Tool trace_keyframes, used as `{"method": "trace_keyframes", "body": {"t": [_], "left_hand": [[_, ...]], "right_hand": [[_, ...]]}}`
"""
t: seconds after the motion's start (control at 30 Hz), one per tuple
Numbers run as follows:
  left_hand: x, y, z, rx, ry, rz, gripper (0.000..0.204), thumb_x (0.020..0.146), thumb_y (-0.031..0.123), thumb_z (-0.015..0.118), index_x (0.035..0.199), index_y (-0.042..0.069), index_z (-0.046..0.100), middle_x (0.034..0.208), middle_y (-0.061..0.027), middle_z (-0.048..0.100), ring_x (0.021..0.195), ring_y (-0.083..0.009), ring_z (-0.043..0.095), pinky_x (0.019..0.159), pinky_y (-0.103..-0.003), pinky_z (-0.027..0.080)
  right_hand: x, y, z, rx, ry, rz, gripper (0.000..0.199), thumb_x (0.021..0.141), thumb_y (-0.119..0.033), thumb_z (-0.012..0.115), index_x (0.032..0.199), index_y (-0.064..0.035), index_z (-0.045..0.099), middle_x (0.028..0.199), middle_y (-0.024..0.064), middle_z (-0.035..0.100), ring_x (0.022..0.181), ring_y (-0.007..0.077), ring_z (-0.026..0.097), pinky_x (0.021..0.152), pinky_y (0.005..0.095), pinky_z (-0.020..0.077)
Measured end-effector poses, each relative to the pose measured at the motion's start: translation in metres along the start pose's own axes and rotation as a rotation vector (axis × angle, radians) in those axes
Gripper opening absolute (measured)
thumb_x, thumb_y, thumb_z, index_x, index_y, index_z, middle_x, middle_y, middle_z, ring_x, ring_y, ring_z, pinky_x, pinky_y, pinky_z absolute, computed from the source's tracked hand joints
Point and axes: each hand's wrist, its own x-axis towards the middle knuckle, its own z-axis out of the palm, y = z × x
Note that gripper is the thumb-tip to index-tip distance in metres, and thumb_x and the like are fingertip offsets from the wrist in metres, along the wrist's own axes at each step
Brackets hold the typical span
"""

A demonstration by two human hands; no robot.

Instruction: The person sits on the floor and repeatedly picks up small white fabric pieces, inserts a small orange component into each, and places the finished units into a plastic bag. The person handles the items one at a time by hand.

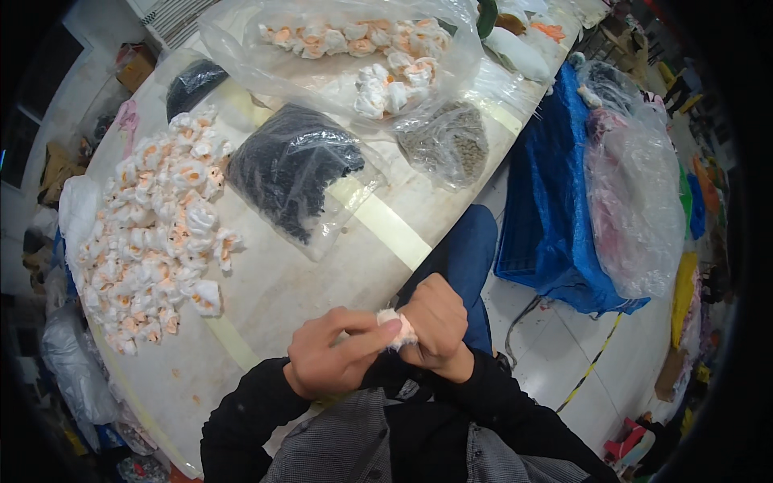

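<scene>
Pale table [278, 286], strewn at left with white-and-peach puffs [153, 233], dark-filled bag [294, 165] farther back. Holding single puff [398, 330] close before the body — pinched narrowly in left hand [334, 350], gripped in curled right hand [436, 326]. Apparently shaping or fixing by fingertip — likely calling next for steady right grip, light left pinch.

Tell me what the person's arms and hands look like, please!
Both long sleeves are black, look plain, and end about at the wrists. The left hand and right hand are bare, with no gloves and fingers curled out of plain sight in places.
</scene>
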Motion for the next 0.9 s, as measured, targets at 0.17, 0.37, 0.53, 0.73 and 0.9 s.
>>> {"method": "trace_keyframes", "body": {"t": [0.17,0.37,0.53,0.73,0.9], "left_hand": [[0.007,0.000,-0.002,-0.004,0.030,-0.098,0.036,0.073,-0.009,0.072,0.106,0.006,0.080,0.088,-0.0116,0.069,0.068,-0.0205,0.065,0.059,-0.028,0.051],[0.022,-0.062,-0.072,0.437,0.243,-0.181,0.028,0.078,-0.007,0.067,0.102,0.006,0.076,0.088,-0.0096,0.066,0.073,-0.0236,0.062,0.061,-0.034,0.048],[-0.005,-0.131,-0.125,0.721,0.271,-0.638,0.020,0.085,-0.007,0.062,0.102,-0.001,0.072,0.101,-0.0137,0.058,0.074,-0.0271,0.063,0.065,-0.035,0.051],[-0.002,-0.138,-0.124,0.735,0.145,-0.556,0.016,0.085,-0.002,0.065,0.100,-0.002,0.072,0.084,-0.0142,0.062,0.072,-0.0305,0.065,0.065,-0.039,0.051],[0.003,-0.126,-0.121,0.697,0.365,-0.665,0.015,0.088,0.004,0.068,0.101,-0.002,0.073,0.082,-0.0134,0.068,0.065,-0.0266,0.062,0.059,-0.036,0.048]], "right_hand": [[-0.005,0.009,0.020,0.153,0.064,0.086,0.019,0.072,-0.009,0.076,0.089,-0.0054,0.067,0.064,0.0084,0.055,0.051,0.0278,0.055,0.048,0.0341,0.0422],[0.033,0.022,-0.004,0.052,-0.223,0.385,0.037,0.090,-0.022,0.080,0.120,-0.0102,0.064,0.055,0.0024,0.049,0.042,0.0214,0.051,0.044,0.0345,0.0387],[0.128,0.118,0.004,-0.195,0.000,0.193,0.015,0.102,-0.013,0.064,0.115,-0.0066,0.068,0.058,0.0152,0.056,0.049,0.0319,0.059,0.049,0.0392,0.0405],[0.239,0.245,0.049,-0.583,-0.280,0.218,0.023,0.098,-0.030,0.067,0.107,-0.0086,0.069,0.072,0.0162,0.069,0.070,0.0396,0.067,0.063,0.0492,0.0499],[0.255,0.275,0.071,-0.590,-0.422,0.344,0.019,0.096,-0.027,0.067,0.098,-0.0079,0.070,0.077,0.0157,0.070,0.073,0.0391,0.068,0.067,0.0494,0.0513]]}}
